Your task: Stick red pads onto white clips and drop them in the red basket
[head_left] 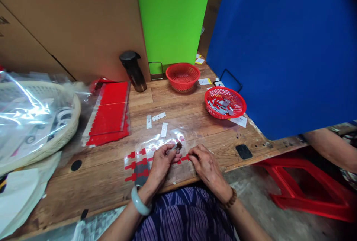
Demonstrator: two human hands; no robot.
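My left hand (pixel 163 161) is closed round a small grey and dark brown piece (pixel 177 146) near the table's front edge. Just to its right, the fingers of my right hand (pixel 205 161) pinch the end of a red sticker (pixel 185 157). Beneath both hands lies a clear sheet with rows of red key-shaped stickers (pixel 136 164); part of it is hidden by my left hand. Beyond the sheet are a few small white pieces with a hole, one of them upright (pixel 164 129).
A red basket of small pieces (pixel 225 117) stands at the right, another red basket (pixel 182 81) behind. Red sheets (pixel 110 111), a dark bottle (pixel 134 71) and a cream basket (pixel 74 122) are at left. A person's arm (pixel 331 148) shows beyond the blue panel (pixel 284 55).
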